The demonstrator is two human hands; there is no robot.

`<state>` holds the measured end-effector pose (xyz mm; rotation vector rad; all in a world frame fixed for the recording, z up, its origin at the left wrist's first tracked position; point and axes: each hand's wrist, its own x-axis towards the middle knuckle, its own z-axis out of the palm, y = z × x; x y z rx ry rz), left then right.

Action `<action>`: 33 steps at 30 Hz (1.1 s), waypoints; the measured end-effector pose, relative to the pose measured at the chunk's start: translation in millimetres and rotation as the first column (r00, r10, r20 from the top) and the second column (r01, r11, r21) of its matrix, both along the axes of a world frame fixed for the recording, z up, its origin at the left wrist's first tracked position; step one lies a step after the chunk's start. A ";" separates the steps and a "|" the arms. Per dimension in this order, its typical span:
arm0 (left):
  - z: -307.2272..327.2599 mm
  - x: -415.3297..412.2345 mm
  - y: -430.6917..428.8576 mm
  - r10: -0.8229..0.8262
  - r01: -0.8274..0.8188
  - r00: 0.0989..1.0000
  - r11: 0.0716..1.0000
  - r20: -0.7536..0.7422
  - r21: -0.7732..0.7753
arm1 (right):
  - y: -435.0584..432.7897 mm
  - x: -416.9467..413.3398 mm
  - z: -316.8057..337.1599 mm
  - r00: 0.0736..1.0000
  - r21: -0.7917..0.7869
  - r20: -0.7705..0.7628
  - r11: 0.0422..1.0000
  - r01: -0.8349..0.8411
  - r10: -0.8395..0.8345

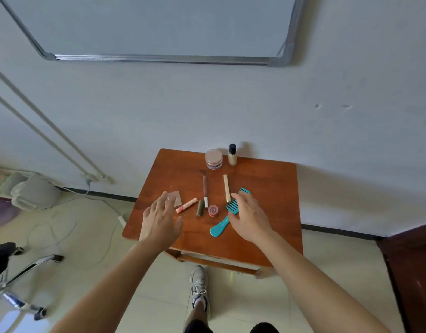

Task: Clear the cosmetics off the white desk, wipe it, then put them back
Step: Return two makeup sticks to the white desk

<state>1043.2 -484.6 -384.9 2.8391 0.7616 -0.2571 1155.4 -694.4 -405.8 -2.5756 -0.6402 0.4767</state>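
Against the pale wall, found a small brown wooden worktop (267,188) with the cosmetics spread across it. Saw both bare forearms stretched out over its near half.

Noted the left hand (159,219) open, fingers straight and spread, holding nothing, fingertips overlapping the near-left corner of a square compact (175,199); could not tell touching from hovering. Noted the right hand (249,217) open too, fingers loosely extended, palm down over the toothed end of a teal comb (220,227), gripping nothing; could not tell contact there either. Saw the comb's handle pointing toward the near edge, left of that hand.

Between the two hands, picked out a pink tube (186,205) lying slanted just right of the compact, then an olive tube (199,208), then a small red pot (213,210) just beside it. Beyond those, saw a slim dark wand (205,191) with a white end lying lengthways, and right of it a cream stick (226,187), its gold end by the comb's teeth and the right fingertips.

At the far edge, found a clear powder jar (214,159) and, just right of it, an upright foundation bottle (232,155) with a black cap.

Elsewhere, noted a whiteboard (147,25) on the wall, a chair base (22,272) and loose cables (70,227) on the tiled floor at left, one sneaker (198,287) below the near edge, and a dark door (411,272) at right.
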 end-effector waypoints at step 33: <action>-119.9 106.0 88.6 -0.131 0.114 0.990 0.958 -0.046 -0.263 | 140.3 99.0 -91.2 0.991 -0.305 -0.027 0.945 0.117 -0.131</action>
